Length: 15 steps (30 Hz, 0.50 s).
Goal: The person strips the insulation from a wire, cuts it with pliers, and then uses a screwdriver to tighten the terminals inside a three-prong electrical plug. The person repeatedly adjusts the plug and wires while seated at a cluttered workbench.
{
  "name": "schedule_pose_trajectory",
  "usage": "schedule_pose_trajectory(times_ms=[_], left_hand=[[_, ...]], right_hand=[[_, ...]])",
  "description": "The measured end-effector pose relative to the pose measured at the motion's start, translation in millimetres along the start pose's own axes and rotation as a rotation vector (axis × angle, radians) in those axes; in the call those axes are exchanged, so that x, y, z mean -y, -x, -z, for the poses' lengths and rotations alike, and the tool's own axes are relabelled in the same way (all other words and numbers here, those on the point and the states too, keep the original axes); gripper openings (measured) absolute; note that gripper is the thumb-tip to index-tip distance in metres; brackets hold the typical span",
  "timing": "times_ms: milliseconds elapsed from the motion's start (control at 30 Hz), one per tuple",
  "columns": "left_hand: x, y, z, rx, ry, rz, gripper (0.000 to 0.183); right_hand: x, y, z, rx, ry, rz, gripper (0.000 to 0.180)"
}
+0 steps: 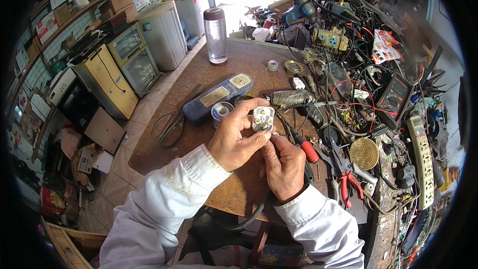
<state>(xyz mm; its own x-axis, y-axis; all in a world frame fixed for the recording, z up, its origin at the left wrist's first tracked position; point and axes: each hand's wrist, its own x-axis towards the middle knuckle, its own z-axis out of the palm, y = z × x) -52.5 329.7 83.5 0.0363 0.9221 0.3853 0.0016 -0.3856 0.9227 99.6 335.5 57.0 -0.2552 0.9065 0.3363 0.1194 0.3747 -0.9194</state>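
Observation:
My left hand [236, 139] grips a white electrical plug body [263, 116] between thumb and fingers above the table. Its open inner face points up towards me and shows brass screw terminals. My right hand [285, 166] is close below the plug, its thumb and forefinger pinched together near the left thumb. A thick black cable [257, 212] runs up from below the table edge into the right hand; the wire ends are hidden by the fingers. Just right of the hands lies a screwdriver with a red handle [309, 152].
Red-handled pliers [350, 185] and a round brass-coloured dish [364, 153] lie at right, beside a multimeter [395, 95] and a power strip [421, 162]. A solder spool [221, 111], a blue case [218, 97] and a water bottle [216, 37] stand beyond my left hand.

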Motion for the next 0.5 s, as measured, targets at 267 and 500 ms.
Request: schedule_pose_trajectory(times_ms=[267,500], left_hand=[[4.7,-2.1,1.5,0.015,-0.091,-0.015,0.051],[5.4,-2.3,5.0,0.037,-0.030,0.077,0.054]], right_hand=[[7.5,-0.1,5.0,0.051,0.073,-0.024,0.018],[20.4,-4.0,10.7,-0.002,0.351,0.179,0.020]])
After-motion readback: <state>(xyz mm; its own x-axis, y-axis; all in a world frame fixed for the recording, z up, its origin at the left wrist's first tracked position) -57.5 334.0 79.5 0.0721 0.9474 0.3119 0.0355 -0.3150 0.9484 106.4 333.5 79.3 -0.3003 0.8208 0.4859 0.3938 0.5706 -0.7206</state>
